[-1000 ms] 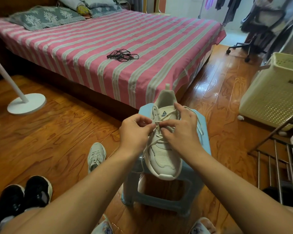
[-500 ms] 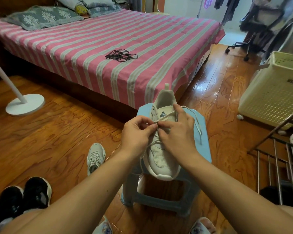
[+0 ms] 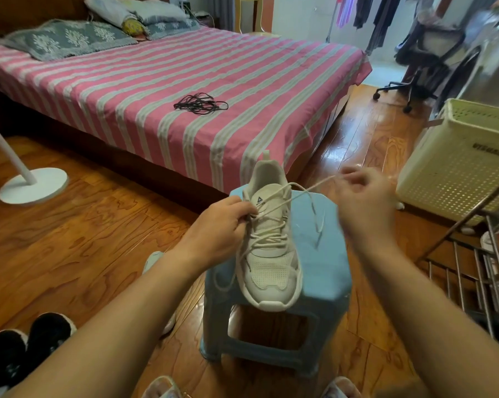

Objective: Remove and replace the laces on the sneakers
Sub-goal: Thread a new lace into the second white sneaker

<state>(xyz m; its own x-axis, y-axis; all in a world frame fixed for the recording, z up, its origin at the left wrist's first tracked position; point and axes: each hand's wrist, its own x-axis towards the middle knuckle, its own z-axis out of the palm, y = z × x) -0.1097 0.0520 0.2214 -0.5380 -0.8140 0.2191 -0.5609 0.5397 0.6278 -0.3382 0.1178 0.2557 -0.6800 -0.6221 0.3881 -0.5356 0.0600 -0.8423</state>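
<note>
R hand [image 3: 366,202] pulls lace [image 3: 308,187] taut (L hand [image 3: 222,225] steadies sneaker [image 3: 271,254]).

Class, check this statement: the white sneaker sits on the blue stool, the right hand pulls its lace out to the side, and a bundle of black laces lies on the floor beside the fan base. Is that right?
Not quite. In the head view the black laces lie on the striped bed, not on the floor. The rest holds: the white sneaker sits on the blue stool, and the right hand pulls its lace sideways.

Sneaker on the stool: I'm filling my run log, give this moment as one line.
sneaker on stool | left hand pinches lace at eyelets | right hand pulls lace taut
</note>
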